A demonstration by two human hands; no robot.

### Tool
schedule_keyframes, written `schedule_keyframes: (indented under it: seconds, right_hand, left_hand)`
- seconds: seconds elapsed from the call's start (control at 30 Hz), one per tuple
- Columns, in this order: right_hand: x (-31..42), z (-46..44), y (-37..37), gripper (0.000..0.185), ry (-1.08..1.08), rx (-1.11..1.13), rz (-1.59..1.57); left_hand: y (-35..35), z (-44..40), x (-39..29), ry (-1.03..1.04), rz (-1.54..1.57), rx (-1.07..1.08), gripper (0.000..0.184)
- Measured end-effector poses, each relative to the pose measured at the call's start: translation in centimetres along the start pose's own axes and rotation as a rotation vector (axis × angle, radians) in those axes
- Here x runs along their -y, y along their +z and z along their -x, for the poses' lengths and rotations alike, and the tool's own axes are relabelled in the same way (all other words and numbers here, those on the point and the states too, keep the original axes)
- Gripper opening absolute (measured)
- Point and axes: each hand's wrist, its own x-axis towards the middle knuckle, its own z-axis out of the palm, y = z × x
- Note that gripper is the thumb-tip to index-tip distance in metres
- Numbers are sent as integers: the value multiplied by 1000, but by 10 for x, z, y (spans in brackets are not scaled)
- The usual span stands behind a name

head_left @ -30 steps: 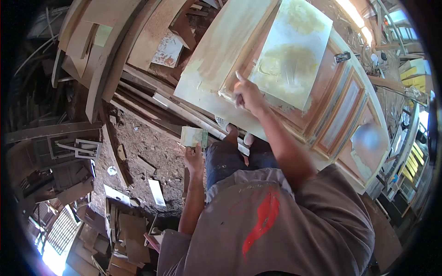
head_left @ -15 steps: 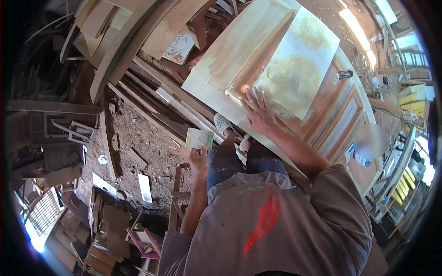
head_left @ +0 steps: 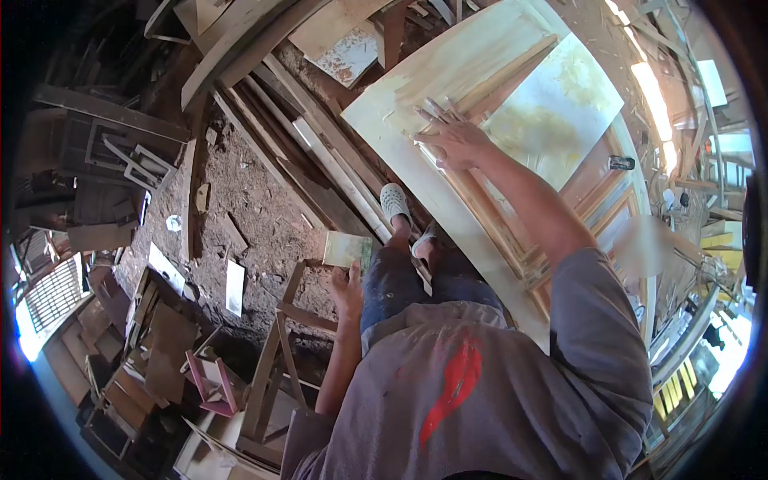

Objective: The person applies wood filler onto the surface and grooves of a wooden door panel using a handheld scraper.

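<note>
A panelled door (head_left: 512,280) lies in front of a person in a workshop, its long axis slanting from upper left to lower right in the view, past the feet. Its wood is brown between cream-smeared borders (a pale sheet (head_left: 560,96) with yellowish smears lies on top). The right hand (head_left: 452,144), fingers spread apart, is at the door's upper-left end; the left hand (head_left: 346,290) clamps a small pale pad (head_left: 344,249) between thumb and fingers.
</note>
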Motion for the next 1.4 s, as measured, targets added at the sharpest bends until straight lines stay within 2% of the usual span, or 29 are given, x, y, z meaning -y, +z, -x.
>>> schedule_keyframes:
  seconds: [0.1,0.17,0.23,0.3,0.4,0.53,0.63,0.77,0.9,0.93,1.0,1.13,1.2,1.3,1.4]
  right_hand:
    - [1,-4,2,74,-39,11,78]
    - [-6,-7,5,74,-75,-14,121]
    - [-8,-8,3,71,-133,-37,169]
    - [-9,-15,0,66,-202,-41,219]
    - [-11,-20,-3,56,-256,-12,334]
    - [-15,-23,-6,55,-295,14,313]
    - [-20,-30,1,48,-315,1,321]
    - [-26,-43,20,40,-356,-37,263]
    - [-22,-25,6,32,-360,7,251]
    - [-20,-21,4,31,-293,26,166]
    - [-16,-14,-1,31,-168,69,-6]
    - [-19,15,12,32,-32,-154,-665]
    - [-23,27,39,35,-4,-282,-1063]
    - [-14,55,87,45,179,-294,-1592]
    - [13,80,117,65,321,-369,-1704]
  left_hand:
    - [8,16,31,-64,136,-3,28]
    - [9,29,45,85,-90,-41,27]
    - [13,40,40,115,3,-100,25]
    - [22,44,33,22,418,-152,23]
    - [6,50,26,-47,200,-84,20]
    - [4,58,22,30,257,-113,23]
    - [-1,63,17,36,121,-138,23]
    - [4,67,12,108,259,-166,23]
    - [-3,72,10,57,197,-118,23]
    - [-7,74,9,1,144,-105,23]
    - [-6,78,-1,20,127,-103,22]
    - [1,81,8,140,255,-156,21]
    - [-9,82,21,93,165,-162,21]
    - [-13,91,7,34,173,-166,22]
    - [-21,79,10,27,107,-149,22]
